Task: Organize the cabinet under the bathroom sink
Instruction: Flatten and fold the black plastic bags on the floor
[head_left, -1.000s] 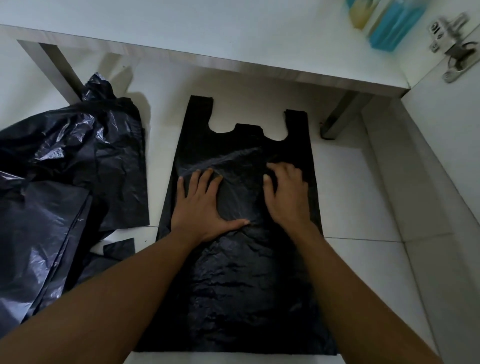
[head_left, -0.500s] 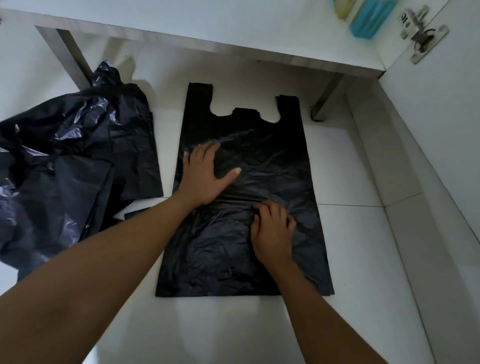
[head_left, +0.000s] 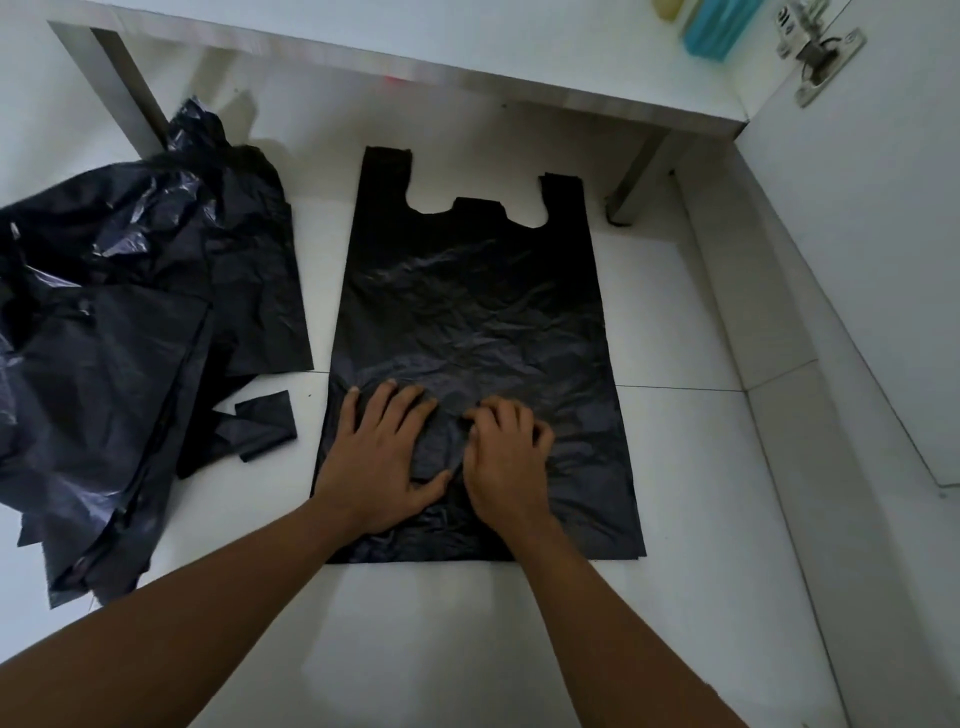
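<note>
On the white tile floor (head_left: 675, 467), just near of the cabinet base (head_left: 467, 52), lies a black plastic bag (head_left: 467, 312), spread flat with handles pointing far. Has both hands low on it now: left hand (head_left: 379, 457) pulled back from the bag's middle to its near third, fingers spread wide and pressed flat, holding nothing; right hand (head_left: 506, 457) just beside it, touching the plastic, fingers bent and apparently bunching a small ridge of film, though too dark to say whether pinched. Means smoothing has likely run its length, far to near, so folding probably follows. Leaves a heap of crumpled black bags (head_left: 119, 322) at left, close beside the flat one but not touching, apparently waiting for the same treatment, with a small folded bag (head_left: 265, 423) between. Shows a teal bottle (head_left: 714, 26) inside the cabinet, far right.
</note>
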